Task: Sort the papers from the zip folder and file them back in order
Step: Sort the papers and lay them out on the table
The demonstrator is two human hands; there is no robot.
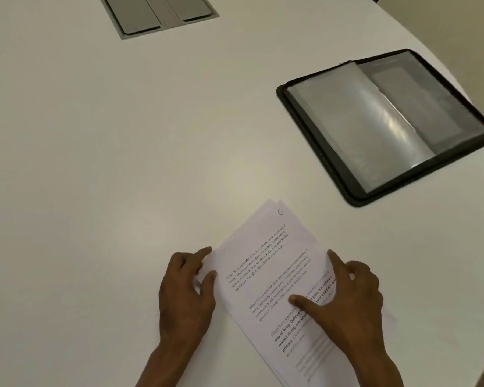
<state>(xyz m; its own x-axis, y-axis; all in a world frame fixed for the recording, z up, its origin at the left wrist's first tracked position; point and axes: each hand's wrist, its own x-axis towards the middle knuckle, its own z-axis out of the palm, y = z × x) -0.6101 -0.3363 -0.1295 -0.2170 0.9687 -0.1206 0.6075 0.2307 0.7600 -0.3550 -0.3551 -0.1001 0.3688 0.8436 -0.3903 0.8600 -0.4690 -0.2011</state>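
I am looking down on a wide white worktop (123, 135) with a curved edge running down the right side; beyond that edge a pale floor or wall is showing, too plain to tell which. Set flush into the far part of the surface, a grey hatch (158, 12) with two flaps is lying closed. The zip folder (386, 127) is lying open toward the right edge, black-bordered, with a shiny clear sleeve catching the light across its middle. The papers (268, 261) are sitting in a loose, slightly fanned stack near me, well apart from the folder, turned at an angle, and the top sheet is carrying printed paragraphs and a handwritten 6 at its far corner. My left hand (187, 291) is resting at the stack's left edge, fingers loosely curled, fingertips touching the sheets without gripping them. My right hand (344, 297) is lying spread on the stack, forefinger and thumb pressing flat on the top page.
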